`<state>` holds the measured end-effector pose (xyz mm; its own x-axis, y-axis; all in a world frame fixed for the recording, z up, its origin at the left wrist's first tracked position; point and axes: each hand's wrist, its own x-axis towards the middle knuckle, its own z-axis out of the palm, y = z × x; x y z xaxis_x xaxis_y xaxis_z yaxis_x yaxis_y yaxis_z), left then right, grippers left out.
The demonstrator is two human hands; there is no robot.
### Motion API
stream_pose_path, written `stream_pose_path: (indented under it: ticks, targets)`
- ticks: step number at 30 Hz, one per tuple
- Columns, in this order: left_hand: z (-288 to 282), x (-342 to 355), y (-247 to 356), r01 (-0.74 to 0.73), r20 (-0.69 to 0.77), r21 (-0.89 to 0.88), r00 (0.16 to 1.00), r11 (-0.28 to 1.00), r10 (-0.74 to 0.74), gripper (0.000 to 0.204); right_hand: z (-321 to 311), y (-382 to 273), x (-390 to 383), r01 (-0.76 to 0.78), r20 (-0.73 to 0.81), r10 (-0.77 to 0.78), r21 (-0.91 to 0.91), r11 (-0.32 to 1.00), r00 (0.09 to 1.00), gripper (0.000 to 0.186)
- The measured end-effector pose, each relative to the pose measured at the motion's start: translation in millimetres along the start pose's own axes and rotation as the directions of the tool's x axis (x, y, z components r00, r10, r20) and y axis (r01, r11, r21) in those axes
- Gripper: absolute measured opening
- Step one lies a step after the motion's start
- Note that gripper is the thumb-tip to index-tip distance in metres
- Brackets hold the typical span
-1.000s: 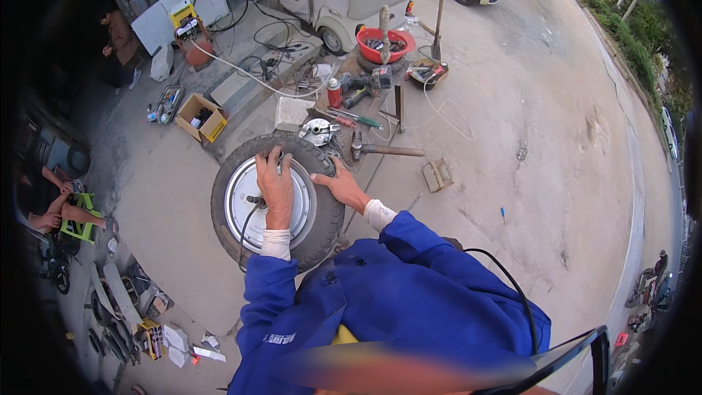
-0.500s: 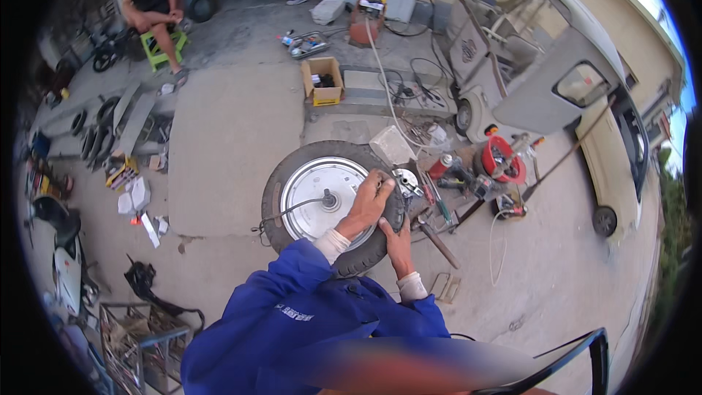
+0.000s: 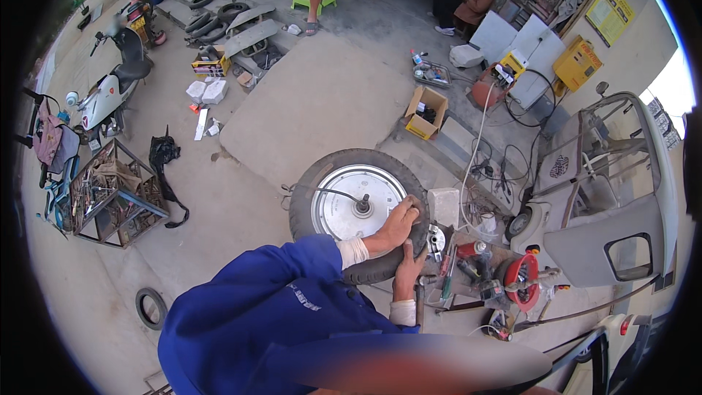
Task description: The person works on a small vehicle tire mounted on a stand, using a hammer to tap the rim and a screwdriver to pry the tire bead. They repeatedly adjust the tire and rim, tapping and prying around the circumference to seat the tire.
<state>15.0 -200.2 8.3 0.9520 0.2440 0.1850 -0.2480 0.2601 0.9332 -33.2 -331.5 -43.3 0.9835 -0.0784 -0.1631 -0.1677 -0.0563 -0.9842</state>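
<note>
A wheel with a black tire point(image 3: 311, 175) and a silver hub point(image 3: 358, 197) lies flat in front of me. From the axle point(image 3: 363, 206) at its centre a dark cable point(image 3: 333, 191) runs left over the rim. My left hand point(image 3: 395, 228) is closed at the tire's right side, its fingers curled over the rubber. Just nearer to me, my right hand point(image 3: 406, 272) grips the tire's right edge, thumb along the sidewall and the other fingers mostly hidden. Beside the hands sits a small silver round part point(image 3: 436, 241).
Right of the wheel lie tools, a red can point(image 3: 471, 249), a red bowl point(image 3: 522, 282) and a pale block point(image 3: 443, 207). Farther off stand a cardboard box point(image 3: 425, 112) and a grey three-wheeler point(image 3: 592, 205). At left are a metal rack point(image 3: 117, 194) and a scooter point(image 3: 121, 77). Two people sit at the back.
The view has swung left, so the surroundings appear shifted to the right. Both hands stay at the tire's right side; my left hand's fingers look more curled.
</note>
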Motion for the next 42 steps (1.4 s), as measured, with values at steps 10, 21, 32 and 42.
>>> stream_pose_path:
  ticks: [10,21,32,42]
  targets:
    - [2,-10,4,-0.041,-0.016,0.129,0.999,0.991,0.043,0.023,-9,-3,12,0.030,0.065,-0.027,-0.050,0.998,0.997,0.090]
    - [-23,4,5,0.076,0.230,0.045,0.970,0.996,-0.084,0.018,1,6,-1,0.057,-0.032,-0.058,-0.030,0.998,0.998,0.090]
    - [-25,9,5,0.152,0.301,0.052,0.940,0.987,-0.160,0.019,8,-6,-18,0.053,-0.129,-0.074,-0.162,0.985,0.989,0.087]
    - [-33,-23,67,-0.265,0.241,0.617,0.960,0.741,0.144,0.028,5,0,-16,0.021,-0.078,-0.024,-0.040,0.999,0.997,0.090]
